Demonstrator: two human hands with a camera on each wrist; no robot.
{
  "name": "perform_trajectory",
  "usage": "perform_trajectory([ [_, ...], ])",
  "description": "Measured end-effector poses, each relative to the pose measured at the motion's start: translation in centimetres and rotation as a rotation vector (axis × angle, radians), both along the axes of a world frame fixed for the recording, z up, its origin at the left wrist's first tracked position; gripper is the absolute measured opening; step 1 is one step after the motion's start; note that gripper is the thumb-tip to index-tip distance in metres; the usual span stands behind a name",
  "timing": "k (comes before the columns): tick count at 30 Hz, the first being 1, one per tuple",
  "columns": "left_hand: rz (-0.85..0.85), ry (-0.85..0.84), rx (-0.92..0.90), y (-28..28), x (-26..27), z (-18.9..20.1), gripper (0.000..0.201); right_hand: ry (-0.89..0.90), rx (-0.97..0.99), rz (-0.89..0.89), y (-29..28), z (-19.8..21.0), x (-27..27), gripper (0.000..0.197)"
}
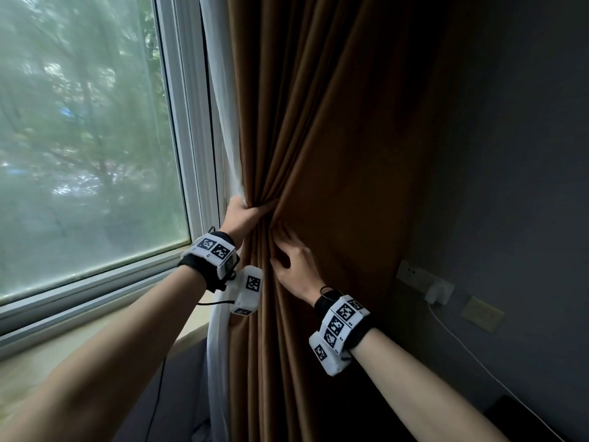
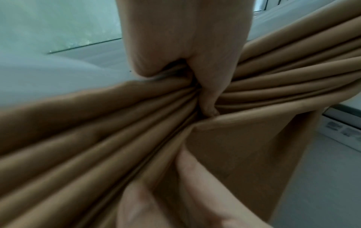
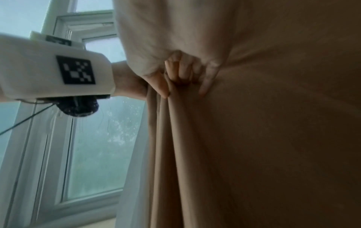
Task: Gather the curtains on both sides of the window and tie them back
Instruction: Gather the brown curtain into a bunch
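A brown curtain (image 1: pixel 334 122) hangs right of the window, with a white sheer curtain (image 1: pixel 220 106) behind its left edge. My left hand (image 1: pixel 247 212) grips a bunch of the brown folds at waist height; in the left wrist view the thumb and fingers (image 2: pixel 195 69) squeeze the pleats (image 2: pixel 97 131) together. Just below, my right hand (image 1: pixel 291 256) has its fingers curled into the same folds. From the right wrist, these fingers (image 3: pixel 185 74) pinch the fabric (image 3: pixel 254 138), one finger lying straighter along it. Behind the cloth, the fingertips of both hands are hidden.
The window pane (image 1: pixel 89 138) and its white frame fill the left, above a pale sill (image 1: pixel 47 362). On the dark wall at the right are sockets (image 1: pixel 411 272), a plugged-in white charger (image 1: pixel 439 291) and its cable (image 1: pixel 478 355) trailing down.
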State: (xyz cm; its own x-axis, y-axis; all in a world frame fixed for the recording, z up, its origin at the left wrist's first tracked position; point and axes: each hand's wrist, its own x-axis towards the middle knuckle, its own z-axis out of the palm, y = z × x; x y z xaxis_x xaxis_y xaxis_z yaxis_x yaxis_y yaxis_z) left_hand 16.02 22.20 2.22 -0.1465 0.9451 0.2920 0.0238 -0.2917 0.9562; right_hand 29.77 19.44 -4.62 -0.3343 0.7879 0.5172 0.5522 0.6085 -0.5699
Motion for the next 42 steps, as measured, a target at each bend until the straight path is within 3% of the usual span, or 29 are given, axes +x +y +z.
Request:
perform_trajectory([
  [4,-0.084,0.019,-0.041,-0.9,-0.4,1.0,0.044,-0.111,-0.022,-0.012,0.5,-0.7,-0.4,0.069],
  [10,0.049,-0.078,-0.078,-0.7,0.6,1.7,0.048,-0.215,0.011,-0.011,2.1,-2.1,-0.3,0.079],
  [14,0.180,-0.006,-0.063,-0.4,1.6,1.4,0.032,-0.215,0.023,0.052,2.7,-2.0,0.5,0.079],
  [18,0.285,0.137,-0.062,-0.1,2.4,1.6,0.023,-0.054,-0.048,0.155,2.6,-1.1,2.6,0.057],
  [22,0.313,0.122,-0.061,-0.3,3.1,1.5,0.026,0.239,0.058,-0.143,3.2,-0.7,6.8,0.027],
  [27,0.378,0.000,-0.090,-0.2,4.2,1.1,0.027,0.444,-0.079,-0.655,7.1,-0.3,13.8,0.053],
  [31,0.415,-0.094,-0.137,-0.1,4.8,1.4,0.028,0.627,-0.240,-0.727,10.6,0.4,17.0,0.083],
  [36,0.429,-0.163,-0.157,0.2,4.8,1.6,0.028,0.703,-0.363,-0.743,13.8,0.1,19.1,0.099],
  [39,0.435,-0.131,-0.152,0.2,4.7,1.4,0.033,0.751,-0.410,-0.712,14.4,0.1,19.4,0.093],
  [42,0.441,-0.121,-0.147,1.0,4.3,0.8,0.044,0.731,-0.330,-0.686,13.7,0.4,18.8,0.056],
])
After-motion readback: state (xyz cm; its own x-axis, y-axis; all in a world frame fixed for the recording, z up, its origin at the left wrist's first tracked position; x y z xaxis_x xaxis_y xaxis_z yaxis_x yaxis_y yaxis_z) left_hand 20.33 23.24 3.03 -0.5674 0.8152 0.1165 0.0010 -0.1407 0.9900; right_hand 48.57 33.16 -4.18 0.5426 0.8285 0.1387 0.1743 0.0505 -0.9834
